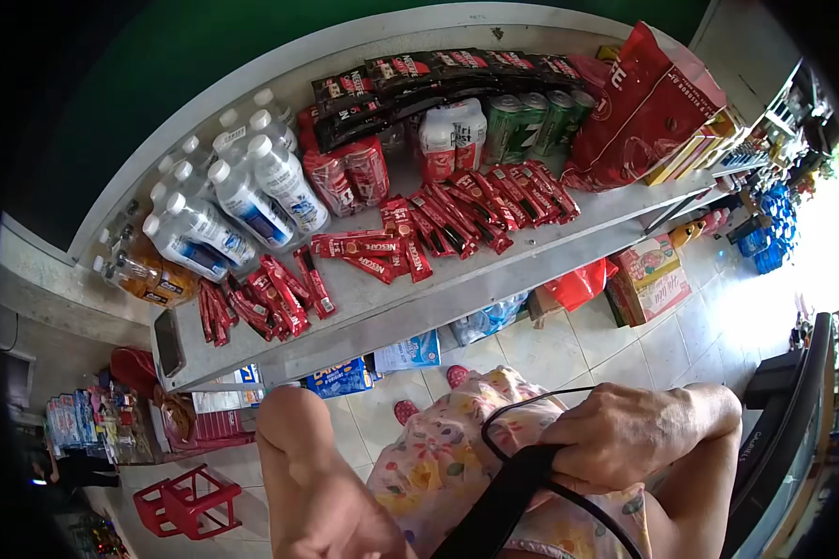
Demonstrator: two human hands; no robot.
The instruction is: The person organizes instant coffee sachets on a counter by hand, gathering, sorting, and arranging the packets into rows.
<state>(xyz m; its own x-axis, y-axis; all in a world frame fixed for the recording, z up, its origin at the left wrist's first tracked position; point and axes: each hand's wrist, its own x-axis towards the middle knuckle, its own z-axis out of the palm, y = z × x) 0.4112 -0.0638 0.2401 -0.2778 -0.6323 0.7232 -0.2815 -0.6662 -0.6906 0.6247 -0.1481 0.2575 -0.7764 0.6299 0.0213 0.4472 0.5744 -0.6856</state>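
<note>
My right hand (615, 436) is closed round a black strap (499, 503) in front of the floral clothing, with a thin black cable looping beside it. At the lower left, my left hand (340, 517) is blurred and partly cut off by the frame edge, so its fingers cannot be made out. Beyond the hands, red Nescafe sachets (368, 247) lie in loose groups along a grey shelf (391, 303). A phone (169, 342) rests at the shelf's left end.
White-capped bottles (242, 205), red cans (347, 177), green cans (536, 126), black Nescafe packs (438, 70) and a large red bag (639, 116) stand along the shelf's back. Below are boxes (648, 279) and a red plastic stool (188, 503). A black frame (783, 447) is at right.
</note>
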